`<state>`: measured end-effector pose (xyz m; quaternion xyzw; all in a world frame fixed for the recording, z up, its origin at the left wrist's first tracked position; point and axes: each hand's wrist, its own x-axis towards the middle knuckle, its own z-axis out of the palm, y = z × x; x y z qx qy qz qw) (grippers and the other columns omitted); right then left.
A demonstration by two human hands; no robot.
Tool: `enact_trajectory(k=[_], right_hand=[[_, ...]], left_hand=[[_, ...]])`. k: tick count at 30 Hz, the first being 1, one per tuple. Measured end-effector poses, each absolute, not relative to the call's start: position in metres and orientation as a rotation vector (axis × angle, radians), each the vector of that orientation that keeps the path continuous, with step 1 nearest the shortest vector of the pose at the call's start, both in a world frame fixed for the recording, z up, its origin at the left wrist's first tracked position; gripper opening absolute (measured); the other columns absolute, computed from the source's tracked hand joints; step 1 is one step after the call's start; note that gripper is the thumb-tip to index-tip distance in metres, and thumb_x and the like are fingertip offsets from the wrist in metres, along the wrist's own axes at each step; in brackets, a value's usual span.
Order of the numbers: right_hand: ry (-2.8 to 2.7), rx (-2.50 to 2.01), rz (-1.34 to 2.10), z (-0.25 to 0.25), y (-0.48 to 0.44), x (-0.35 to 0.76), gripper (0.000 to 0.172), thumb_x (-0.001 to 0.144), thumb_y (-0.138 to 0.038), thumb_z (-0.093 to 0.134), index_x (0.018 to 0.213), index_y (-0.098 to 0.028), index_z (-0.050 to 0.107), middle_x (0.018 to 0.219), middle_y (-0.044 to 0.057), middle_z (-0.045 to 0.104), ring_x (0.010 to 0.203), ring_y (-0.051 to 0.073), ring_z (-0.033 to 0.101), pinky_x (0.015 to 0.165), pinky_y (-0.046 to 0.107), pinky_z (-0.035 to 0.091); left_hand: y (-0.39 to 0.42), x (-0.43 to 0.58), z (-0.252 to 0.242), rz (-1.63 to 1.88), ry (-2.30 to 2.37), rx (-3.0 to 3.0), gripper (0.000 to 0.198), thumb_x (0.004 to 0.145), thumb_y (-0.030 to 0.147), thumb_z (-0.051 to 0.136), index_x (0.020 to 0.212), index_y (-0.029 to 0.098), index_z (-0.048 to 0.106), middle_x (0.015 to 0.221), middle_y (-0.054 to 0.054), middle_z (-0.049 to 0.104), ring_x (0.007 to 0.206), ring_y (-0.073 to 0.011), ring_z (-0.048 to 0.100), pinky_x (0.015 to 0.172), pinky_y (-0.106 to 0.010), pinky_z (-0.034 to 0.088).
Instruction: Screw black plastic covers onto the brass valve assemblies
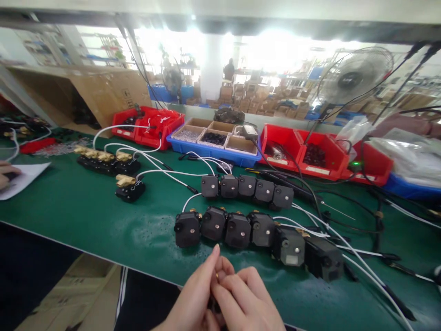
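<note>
My left hand [195, 296] and my right hand [246, 299] come together at the bottom, in front of the table's near edge. Both are closed around something mostly hidden by the fingers; a bit of dark surface and a tiny brass-coloured spot show between them. Just beyond my fingertips stands a front row of black box-shaped units, among them one in the middle [237, 230] and a tilted one at the right end [324, 258]. Behind it runs a second row of similar black units [247, 186]. White cables [172, 173] trail from several of them.
Black units with brass fittings [126, 188] lie left on the green tabletop [151, 248]. Red bins [320, 158] and a blue divided tray [213, 154] line the back. A thin-tipped tool [337, 210] lies right among cables. At far left another person's hand [5, 174] rests over paper [29, 177].
</note>
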<state>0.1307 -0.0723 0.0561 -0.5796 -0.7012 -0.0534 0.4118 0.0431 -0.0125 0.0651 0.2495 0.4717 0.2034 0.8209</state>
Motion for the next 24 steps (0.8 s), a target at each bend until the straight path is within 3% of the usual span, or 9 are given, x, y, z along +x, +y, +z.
enact_trajectory(k=[3, 6, 8, 13, 20, 24], right_hand=[[-2.010, -1.434, -0.199, 0.047, -0.073, 0.142, 0.008, 0.081, -0.009, 0.055, 0.079, -0.016, 0.059, 0.073, 0.004, 0.058, 0.064, 0.019, 0.049, 0.056, 0.032, 0.038], [-2.037, -1.393, -0.235, 0.046, -0.075, 0.153, 0.020, 0.076, 0.000, 0.051, 0.067, -0.018, 0.051, 0.067, 0.002, 0.056, 0.062, 0.017, 0.051, 0.055, 0.031, 0.039], [-2.005, -1.435, -0.168, 0.046, -0.078, 0.159, 0.018, 0.075, -0.001, 0.052, 0.069, -0.019, 0.052, 0.071, 0.002, 0.059, 0.061, 0.016, 0.053, 0.054, 0.029, 0.041], [-2.039, -1.538, -0.091, 0.053, -0.084, 0.171, 0.016, 0.068, -0.003, 0.056, 0.070, -0.019, 0.055, 0.073, 0.001, 0.063, 0.058, 0.017, 0.057, 0.051, 0.028, 0.045], [-1.722, -1.399, 0.170, 0.087, -0.082, 0.185, 0.022, 0.086, -0.003, 0.046, 0.080, -0.019, 0.060, 0.073, -0.001, 0.064, 0.063, 0.011, 0.062, 0.059, 0.019, 0.051], [-1.311, -1.364, 0.352, 0.093, -0.078, 0.200, 0.013, 0.089, -0.010, 0.059, 0.093, -0.018, 0.068, 0.085, 0.004, 0.070, 0.073, 0.013, 0.069, 0.066, 0.017, 0.057]], left_hand=[[-0.012, 0.048, 0.051, 0.386, 1.025, 0.578, 0.067, 0.058, 0.082, 0.066, 0.067, 0.016, 0.055, 0.062, 0.003, 0.049, 0.059, -0.0096, 0.049, 0.053, -0.018, 0.038], [-0.013, 0.053, 0.049, 0.328, 1.046, 0.560, 0.067, 0.054, 0.080, 0.070, 0.069, 0.017, 0.052, 0.055, 0.007, 0.043, 0.046, -0.0059, 0.037, 0.041, -0.017, 0.021], [-0.016, 0.057, 0.050, 0.313, 1.036, 0.526, 0.066, 0.052, 0.077, 0.074, 0.071, 0.018, 0.052, 0.054, 0.008, 0.041, 0.042, -0.0040, 0.031, 0.039, -0.016, 0.013], [-0.021, 0.068, 0.050, 0.287, 0.959, 0.504, 0.063, 0.051, 0.072, 0.079, 0.070, 0.018, 0.051, 0.048, 0.010, 0.039, 0.037, -0.0028, 0.028, 0.036, -0.016, 0.012], [-0.015, 0.073, 0.070, 0.263, 0.926, 0.545, 0.061, 0.049, 0.069, 0.081, 0.072, 0.019, 0.053, 0.043, 0.009, 0.042, 0.032, -0.0048, 0.032, 0.031, -0.018, 0.011], [-0.003, 0.070, 0.094, 0.242, 0.771, 0.854, 0.057, 0.070, 0.072, 0.065, 0.067, 0.016, 0.056, 0.038, 0.009, 0.035, 0.031, -0.0025, 0.021, 0.034, -0.019, 0.009]])
